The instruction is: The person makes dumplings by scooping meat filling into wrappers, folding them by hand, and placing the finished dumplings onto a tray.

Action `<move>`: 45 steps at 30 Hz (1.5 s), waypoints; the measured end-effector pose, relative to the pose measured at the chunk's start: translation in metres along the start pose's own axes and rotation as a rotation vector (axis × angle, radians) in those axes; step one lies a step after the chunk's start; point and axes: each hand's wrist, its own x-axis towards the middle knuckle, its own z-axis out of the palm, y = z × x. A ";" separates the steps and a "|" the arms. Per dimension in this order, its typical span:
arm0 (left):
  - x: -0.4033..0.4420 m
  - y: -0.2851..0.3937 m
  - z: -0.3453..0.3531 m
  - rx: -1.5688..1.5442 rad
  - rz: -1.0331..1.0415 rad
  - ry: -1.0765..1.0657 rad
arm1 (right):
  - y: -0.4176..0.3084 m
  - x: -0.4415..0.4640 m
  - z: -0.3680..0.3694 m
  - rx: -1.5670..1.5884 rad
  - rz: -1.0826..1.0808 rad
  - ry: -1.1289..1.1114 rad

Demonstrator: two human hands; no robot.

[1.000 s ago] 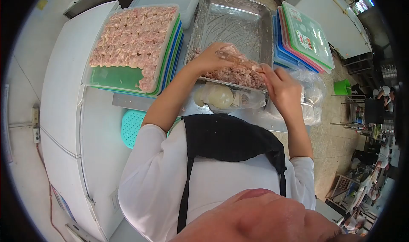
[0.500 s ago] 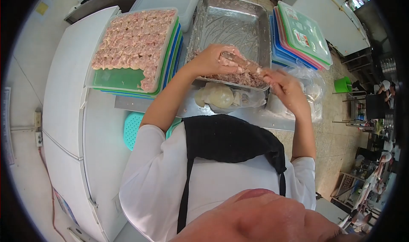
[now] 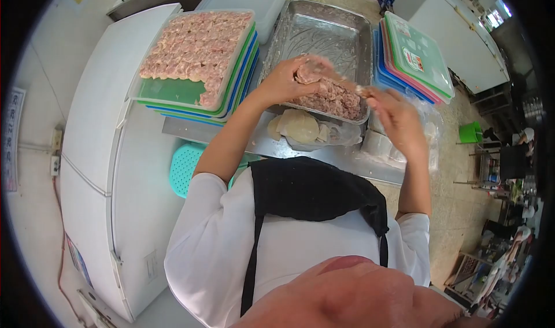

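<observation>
My left hand (image 3: pixel 284 82) is curled around a dumpling (image 3: pixel 310 72) of pale minced meat, above the near part of a metal pan (image 3: pixel 324 36). A flat spatula (image 3: pixel 346 84), blurred by motion, reaches from my right hand (image 3: pixel 399 120) toward that dumpling; my right fingers are closed on its handle end. Minced meat (image 3: pixel 335 104) is heaped along the pan's near side, under both hands. Just in front of the pan, round pale dough wrappers (image 3: pixel 298 127) lie in a clear plastic bag.
Left of the pan, rows of filled dumplings (image 3: pixel 196 42) cover most of a green-bottomed tray (image 3: pixel 167 91), atop stacked coloured trays. Stacked lidded containers (image 3: pixel 419 56) stand at the right. Wrapped white packs (image 3: pixel 384 149) lie at the near right. A turquoise perforated stool (image 3: pixel 186 169) is below left.
The whole view has shifted slightly, moving the trays and pan rightward. My left fingers have turned the dumpling more upright, and the spatula has drawn back a little to the right.
</observation>
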 end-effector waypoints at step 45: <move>-0.113 0.032 -0.145 0.875 -0.706 0.318 | 0.147 -0.015 0.164 0.544 0.195 0.007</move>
